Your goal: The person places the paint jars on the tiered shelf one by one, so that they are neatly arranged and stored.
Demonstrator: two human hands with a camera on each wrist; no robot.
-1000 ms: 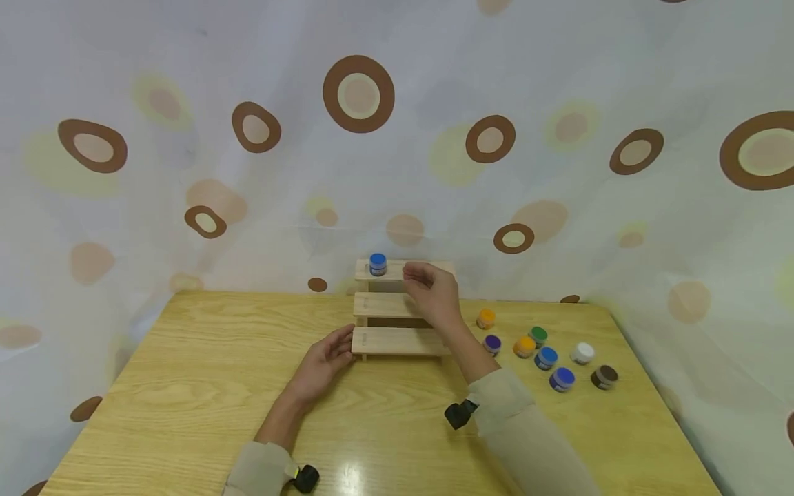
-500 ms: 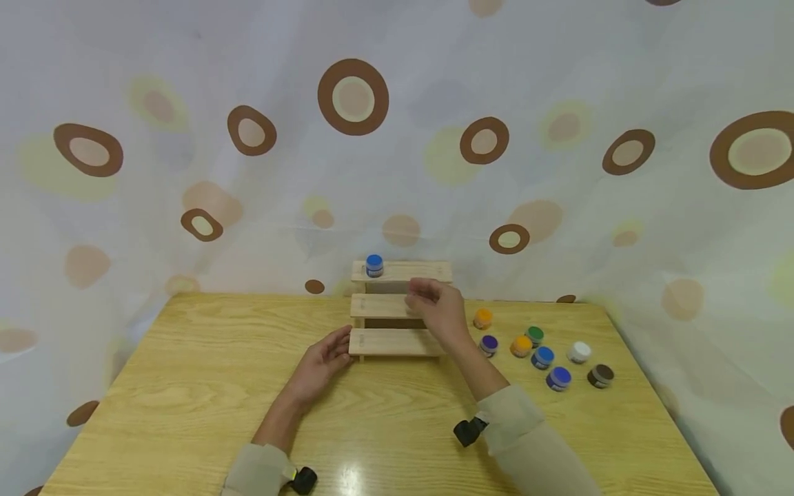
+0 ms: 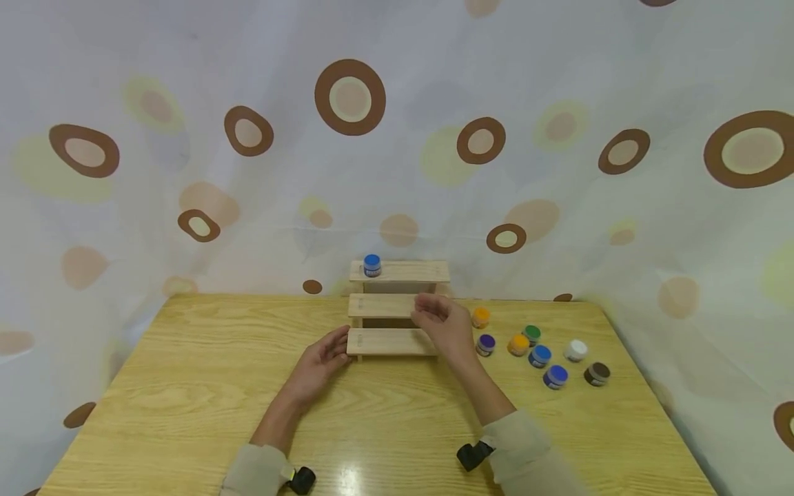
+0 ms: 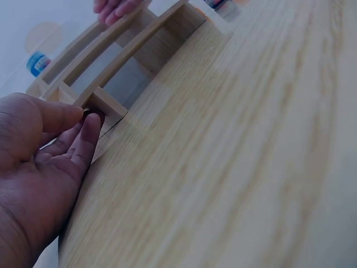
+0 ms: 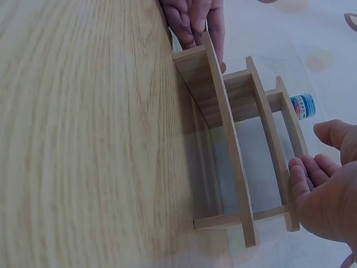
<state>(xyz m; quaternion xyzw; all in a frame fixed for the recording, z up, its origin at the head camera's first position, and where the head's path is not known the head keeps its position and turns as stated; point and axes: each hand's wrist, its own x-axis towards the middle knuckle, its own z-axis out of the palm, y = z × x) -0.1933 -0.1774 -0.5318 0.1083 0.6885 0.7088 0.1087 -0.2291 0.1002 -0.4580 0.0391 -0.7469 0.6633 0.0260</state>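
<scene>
Low down, the left hand (image 3: 315, 367) blocks the left end of the bottom board (image 3: 392, 341) on the three-tier wooden stand (image 3: 397, 308). Opposite, the right hand (image 3: 448, 329) covers the middle board's (image 3: 380, 305) right end, but its left stretch can be reached from the front. Up top, a blue-lidded paint jar (image 3: 372, 266) obstructs the left part; there's room beside it to the right. The patterned cloth (image 3: 409, 172) closes the back, and scattered paint jars (image 3: 540, 356) crowd the right-hand approach across the tabletop (image 3: 205, 372).

Nine jars (image 3: 540, 356) (one rack (image 3: 387, 342))
</scene>
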